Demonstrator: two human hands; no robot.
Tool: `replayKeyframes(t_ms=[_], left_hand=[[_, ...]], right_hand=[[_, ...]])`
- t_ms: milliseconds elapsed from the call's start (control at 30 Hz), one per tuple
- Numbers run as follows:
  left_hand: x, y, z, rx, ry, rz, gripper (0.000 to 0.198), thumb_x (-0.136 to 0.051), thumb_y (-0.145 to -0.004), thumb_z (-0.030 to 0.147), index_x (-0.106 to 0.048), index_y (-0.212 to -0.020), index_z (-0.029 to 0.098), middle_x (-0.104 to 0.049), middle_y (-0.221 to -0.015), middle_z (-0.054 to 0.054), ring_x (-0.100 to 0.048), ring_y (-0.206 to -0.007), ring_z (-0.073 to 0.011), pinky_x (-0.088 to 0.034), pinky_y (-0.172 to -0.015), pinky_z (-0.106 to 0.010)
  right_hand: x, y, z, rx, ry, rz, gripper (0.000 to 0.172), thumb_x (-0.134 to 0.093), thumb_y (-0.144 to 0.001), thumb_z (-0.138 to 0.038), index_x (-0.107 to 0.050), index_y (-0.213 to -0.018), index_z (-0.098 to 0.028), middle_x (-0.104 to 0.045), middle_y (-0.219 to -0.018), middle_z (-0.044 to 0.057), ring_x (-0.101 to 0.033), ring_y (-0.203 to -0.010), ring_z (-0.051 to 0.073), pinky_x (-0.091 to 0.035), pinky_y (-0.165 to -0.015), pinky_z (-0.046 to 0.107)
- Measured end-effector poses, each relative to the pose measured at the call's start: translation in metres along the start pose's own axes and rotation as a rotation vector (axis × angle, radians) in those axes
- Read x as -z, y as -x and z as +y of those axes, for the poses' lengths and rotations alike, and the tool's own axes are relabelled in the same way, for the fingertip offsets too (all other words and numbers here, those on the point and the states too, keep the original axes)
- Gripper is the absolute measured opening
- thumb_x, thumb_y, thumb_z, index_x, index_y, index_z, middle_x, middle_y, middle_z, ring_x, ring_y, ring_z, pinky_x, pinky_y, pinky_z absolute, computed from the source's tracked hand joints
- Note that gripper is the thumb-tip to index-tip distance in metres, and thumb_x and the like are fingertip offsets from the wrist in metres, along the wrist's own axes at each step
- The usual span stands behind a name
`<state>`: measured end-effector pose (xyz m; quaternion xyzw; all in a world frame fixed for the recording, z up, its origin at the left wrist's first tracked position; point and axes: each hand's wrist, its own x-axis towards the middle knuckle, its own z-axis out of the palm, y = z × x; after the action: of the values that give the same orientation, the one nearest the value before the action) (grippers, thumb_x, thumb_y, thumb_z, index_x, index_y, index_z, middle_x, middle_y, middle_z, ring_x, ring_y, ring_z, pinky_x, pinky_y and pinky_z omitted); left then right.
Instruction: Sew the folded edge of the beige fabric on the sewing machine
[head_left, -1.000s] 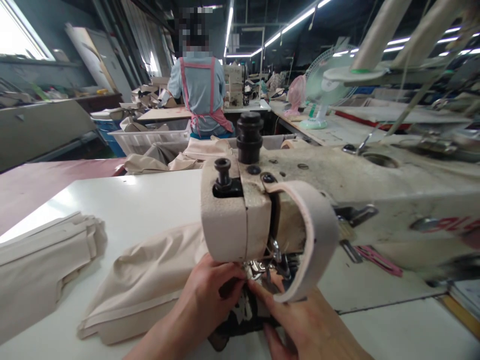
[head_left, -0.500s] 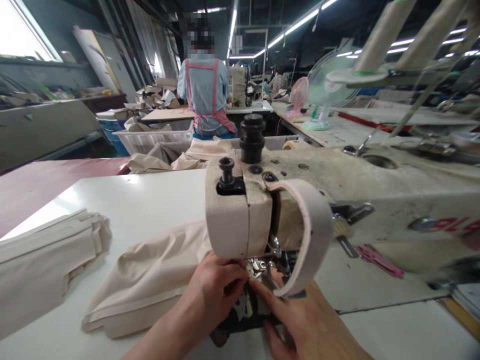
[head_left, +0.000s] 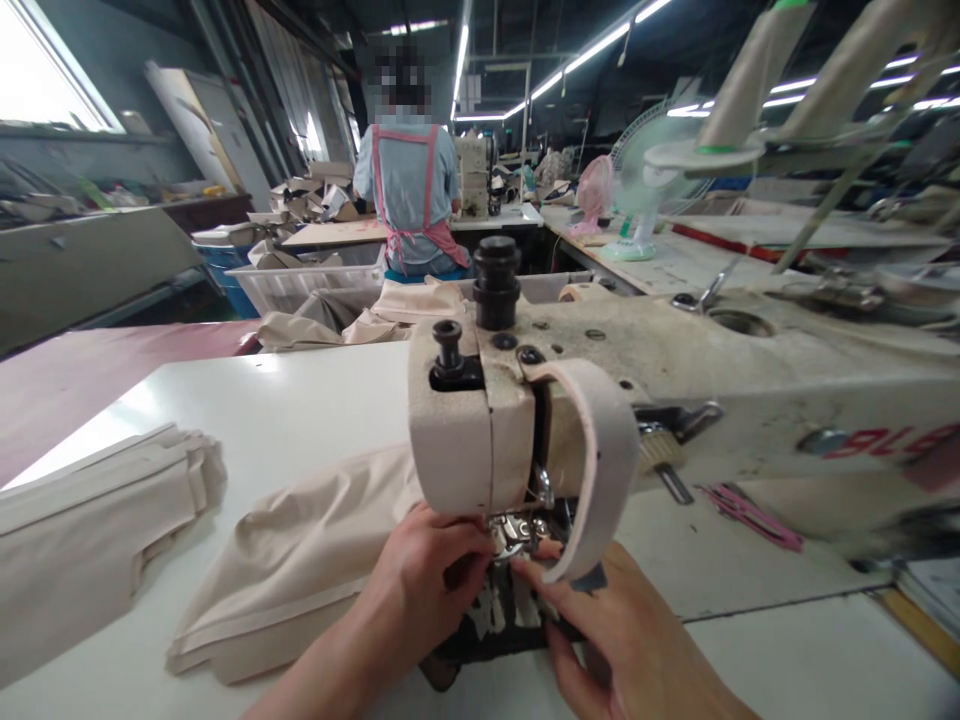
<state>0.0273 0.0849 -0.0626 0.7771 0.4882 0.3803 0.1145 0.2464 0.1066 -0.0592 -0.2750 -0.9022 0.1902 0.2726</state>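
A cream sewing machine (head_left: 472,440) stands in the middle, a curved pale strip (head_left: 611,460) arching from its head. My left hand (head_left: 431,570) is closed at the left of the presser foot (head_left: 517,530), thumb and forefinger pinched; what lies between them is too small to name. My right hand (head_left: 600,610) is at the foot's right side, its fingers apart, the forefinger pointing at the needle area, partly behind the strip. Beige fabric (head_left: 300,550) lies left of the machine head, beside my left forearm.
Folded beige pieces (head_left: 112,510) lie at the far left of the white table (head_left: 300,400). Pink snips (head_left: 750,515) rest under the machine arm. Thread cones (head_left: 757,80) stand at upper right. Ahead, a person (head_left: 409,190) sits facing away, near a white bin (head_left: 315,285).
My right hand has shifted slightly right, its forefinger now a little apart from my left fingertips. The view has turned slightly, moving the machine a little left in the picture.
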Motion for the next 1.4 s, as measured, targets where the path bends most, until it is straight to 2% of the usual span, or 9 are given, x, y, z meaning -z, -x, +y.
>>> replayKeyframes(t_ms=[100, 200, 300, 500, 700, 867, 1167, 1400], left_hand=[[-0.001, -0.001, 0.001, 0.044, 0.012, 0.037, 0.017, -0.056, -0.08, 0.005, -0.06, -0.071, 0.019, -0.064, -0.069, 0.003, -0.059, -0.067, -0.0132, -0.044, -0.066, -0.023], [0.0, -0.002, 0.002, 0.004, 0.004, 0.038, 0.017, -0.054, -0.08, 0.006, -0.058, -0.069, 0.018, -0.062, -0.069, 0.002, -0.057, -0.064, -0.0125, -0.043, -0.063, -0.023], [0.001, -0.002, 0.001, -0.024, 0.016, 0.021, 0.016, -0.053, -0.08, 0.007, -0.059, -0.071, 0.018, -0.064, -0.075, 0.0, -0.059, -0.067, -0.0137, -0.043, -0.064, -0.024], [0.001, 0.0, -0.002, 0.037, 0.086, 0.048, 0.016, -0.055, -0.083, 0.01, -0.064, -0.073, 0.019, -0.067, -0.074, -0.001, -0.06, -0.069, -0.0145, -0.044, -0.068, -0.025], [-0.001, -0.002, -0.002, -0.035, 0.05, 0.07, 0.016, -0.054, -0.083, 0.01, -0.061, -0.07, 0.018, -0.065, -0.075, -0.002, -0.06, -0.07, -0.0147, -0.045, -0.067, -0.025], [-0.001, -0.001, -0.002, -0.034, 0.026, 0.049, 0.014, -0.054, -0.079, 0.008, -0.062, -0.074, 0.019, -0.066, -0.078, -0.001, -0.061, -0.071, -0.015, -0.046, -0.068, -0.025], [-0.002, -0.002, 0.002, -0.066, 0.008, 0.104, 0.015, -0.054, -0.079, 0.008, -0.062, -0.073, 0.019, -0.068, -0.078, -0.001, -0.063, -0.073, -0.0156, -0.048, -0.069, -0.025], [-0.003, -0.002, 0.004, -0.041, 0.002, 0.089, 0.018, -0.051, -0.079, 0.005, -0.059, -0.07, 0.018, -0.068, -0.074, 0.0, -0.063, -0.067, -0.0141, -0.047, -0.064, -0.023]], right_hand=[[0.0, -0.002, -0.001, -0.014, 0.043, -0.068, 0.058, -0.049, -0.072, -0.005, -0.055, -0.128, -0.02, -0.055, -0.12, 0.012, -0.048, -0.115, 0.029, -0.042, -0.1, 0.043], [-0.001, -0.005, -0.003, 0.001, 0.073, -0.121, 0.061, -0.048, -0.072, -0.005, -0.051, -0.132, -0.018, -0.056, -0.114, 0.012, -0.045, -0.116, 0.032, -0.041, -0.101, 0.049], [0.0, -0.006, -0.004, 0.003, 0.066, -0.111, 0.061, -0.048, -0.074, -0.005, -0.05, -0.134, -0.019, -0.057, -0.11, 0.011, -0.046, -0.115, 0.032, -0.042, -0.1, 0.05], [0.003, 0.0, -0.001, -0.038, 0.001, -0.026, 0.058, -0.044, -0.078, -0.002, -0.053, -0.131, -0.023, -0.052, -0.125, 0.011, -0.051, -0.113, 0.026, -0.047, -0.093, 0.042], [0.002, -0.001, -0.001, -0.029, 0.052, -0.097, 0.065, -0.044, -0.077, -0.004, -0.046, -0.139, -0.025, -0.05, -0.127, 0.011, -0.047, -0.117, 0.03, -0.044, -0.096, 0.048], [-0.001, -0.003, -0.002, -0.02, 0.101, -0.158, 0.069, -0.044, -0.076, -0.004, -0.041, -0.142, -0.024, -0.05, -0.126, 0.012, -0.042, -0.119, 0.033, -0.041, -0.099, 0.054], [-0.002, -0.009, -0.006, -0.059, 0.12, -0.093, 0.061, -0.045, -0.072, -0.003, -0.055, -0.13, -0.02, -0.057, -0.115, 0.013, -0.049, -0.108, 0.032, -0.046, -0.092, 0.05], [-0.004, -0.009, -0.003, -0.032, 0.138, -0.071, 0.067, -0.046, -0.07, -0.003, -0.052, -0.134, -0.022, -0.059, -0.102, 0.008, -0.052, -0.099, 0.031, -0.049, -0.084, 0.047]])
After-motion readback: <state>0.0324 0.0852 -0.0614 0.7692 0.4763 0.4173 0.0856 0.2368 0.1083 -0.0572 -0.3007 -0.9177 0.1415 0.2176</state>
